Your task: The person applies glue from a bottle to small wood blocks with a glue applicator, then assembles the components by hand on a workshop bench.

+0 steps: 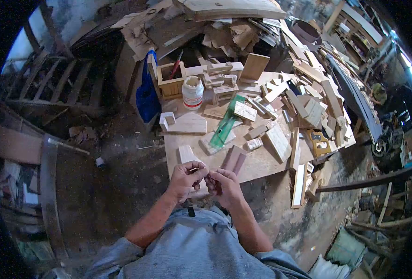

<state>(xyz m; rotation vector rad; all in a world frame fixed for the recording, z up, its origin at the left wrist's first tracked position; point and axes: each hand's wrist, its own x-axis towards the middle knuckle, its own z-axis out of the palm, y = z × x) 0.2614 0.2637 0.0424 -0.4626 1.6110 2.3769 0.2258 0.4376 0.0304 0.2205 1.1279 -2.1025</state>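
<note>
My left hand (pixel 185 179) and my right hand (pixel 224 183) meet close to my body, just off the near edge of a low wooden table (pixel 261 162). The fingers of both are pinched together around a small dark thing (pixel 209 180) held between them; what it is cannot be made out. A pale wooden block (pixel 186 153) lies on the table right above my left hand. Two darker wood pieces (pixel 234 159) sit beside it, above my right hand.
A green transparent ruler (pixel 225 124), a white glue jar (pixel 192 92), a small wooden box (pixel 171 80) and several wood offcuts cover the table. A hand saw's handle (pixel 318 142) lies at the right edge. Scrap timber and a wooden frame (pixel 61 88) surround it on dirt floor.
</note>
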